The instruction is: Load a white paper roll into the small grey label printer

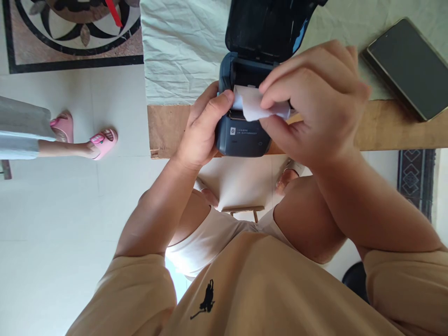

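Observation:
A small dark blue label printer (248, 137) sits at the front edge of the table, its black lid (264, 30) swung up and back. My left hand (206, 123) is closed round the printer's left side, with the thumb at the edge of the opening. Between the fingers and thumb of my right hand (311, 102) is a roll of white paper (254, 103), pinched at its right part. The paper lies over the open compartment, a loose flap hanging toward the front. My right fingers cover the roll's right end.
A dark-screened phone (409, 67) rests on the table at the right. Pale green cloth (182, 51) covers the table behind a bare wooden edge (175, 130). Another person's feet in pink slippers (105, 142) are on the tiled floor at the left.

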`<state>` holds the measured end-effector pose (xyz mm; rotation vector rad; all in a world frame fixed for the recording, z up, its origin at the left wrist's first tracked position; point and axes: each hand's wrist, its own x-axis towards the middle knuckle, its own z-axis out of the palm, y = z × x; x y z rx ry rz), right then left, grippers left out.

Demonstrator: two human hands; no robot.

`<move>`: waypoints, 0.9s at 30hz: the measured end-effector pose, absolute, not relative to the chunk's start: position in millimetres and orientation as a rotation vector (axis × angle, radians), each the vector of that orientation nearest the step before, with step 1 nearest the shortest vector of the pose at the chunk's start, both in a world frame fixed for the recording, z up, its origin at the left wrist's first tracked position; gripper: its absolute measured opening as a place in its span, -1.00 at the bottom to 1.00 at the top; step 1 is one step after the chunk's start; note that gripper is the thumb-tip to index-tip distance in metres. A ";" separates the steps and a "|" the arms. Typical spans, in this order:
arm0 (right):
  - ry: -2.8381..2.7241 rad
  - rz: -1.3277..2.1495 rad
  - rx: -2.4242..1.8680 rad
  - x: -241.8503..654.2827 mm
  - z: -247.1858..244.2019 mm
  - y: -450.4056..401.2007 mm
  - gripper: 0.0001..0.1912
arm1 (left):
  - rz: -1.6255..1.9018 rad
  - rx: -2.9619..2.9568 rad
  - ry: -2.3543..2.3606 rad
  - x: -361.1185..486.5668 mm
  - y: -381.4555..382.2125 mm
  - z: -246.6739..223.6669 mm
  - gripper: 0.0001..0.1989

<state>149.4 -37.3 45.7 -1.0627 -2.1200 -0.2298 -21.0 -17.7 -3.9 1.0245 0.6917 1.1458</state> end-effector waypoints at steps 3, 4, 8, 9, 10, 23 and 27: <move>-2.201 -0.188 -0.989 148.5 42.7 -43.4 -0.95 | 1.154 1.162 0.663 -23.1 -16.6 -4.8 -0.69; -2.226 -0.174 -0.984 148.2 41.4 -44.9 -0.95 | 1.160 1.207 0.631 -23.8 -15.0 -6.5 -0.61; -2.268 -0.111 -0.946 152.2 41.0 -46.4 -0.93 | 1.174 1.235 0.500 -27.3 -6.3 -16.4 -0.30; -2.246 -0.107 -0.945 155.1 42.7 -45.6 -0.91 | 1.177 1.216 0.500 -28.0 -5.1 -17.4 -0.28; -2.207 -0.126 -0.959 158.5 44.7 -44.3 -0.88 | 1.174 1.191 0.510 -28.4 -4.6 -17.4 -0.28; -1.698 0.127 -0.894 183.9 42.0 -22.3 -0.85 | 1.151 1.100 0.553 -29.5 -6.1 -17.7 -0.22; -1.697 0.126 -1.016 185.1 42.9 -25.8 -0.85 | 1.119 1.123 0.522 -32.3 -2.0 -20.9 -0.22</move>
